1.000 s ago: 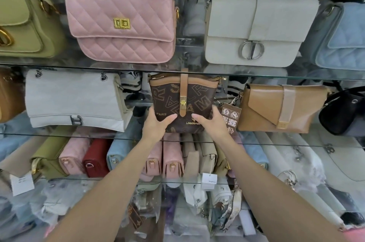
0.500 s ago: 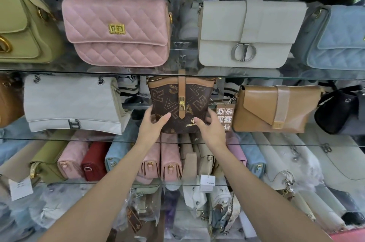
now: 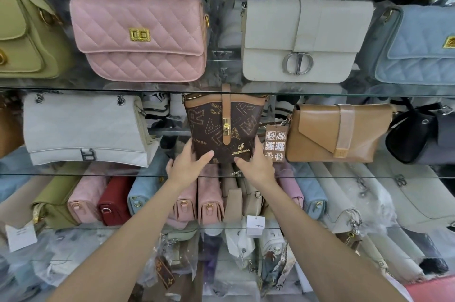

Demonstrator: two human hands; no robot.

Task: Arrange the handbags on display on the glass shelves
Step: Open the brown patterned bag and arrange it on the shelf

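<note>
A dark brown lettered bucket bag [image 3: 222,126] with a tan strap and gold clasp stands upright on the middle glass shelf [image 3: 73,174]. My left hand [image 3: 188,165] presses its lower left corner, and my right hand [image 3: 256,162] presses its lower right corner. Both hands grip the bag's base between them. A patterned hang tag [image 3: 275,142] dangles to the bag's right. A white bag [image 3: 83,129] stands to its left and a tan envelope bag [image 3: 337,133] to its right.
On the upper shelf stand an olive bag [image 3: 27,38], a pink quilted bag [image 3: 140,38], a cream bag [image 3: 302,40] and a light blue quilted bag [image 3: 418,48]. A black bag [image 3: 413,136] sits far right. Below, several small bags are packed side by side, among them a red one [image 3: 114,203].
The brown bag has shifted slightly back and up on the middle shelf, with both hands staying on its lower corners. The view has drifted a little to the right.
</note>
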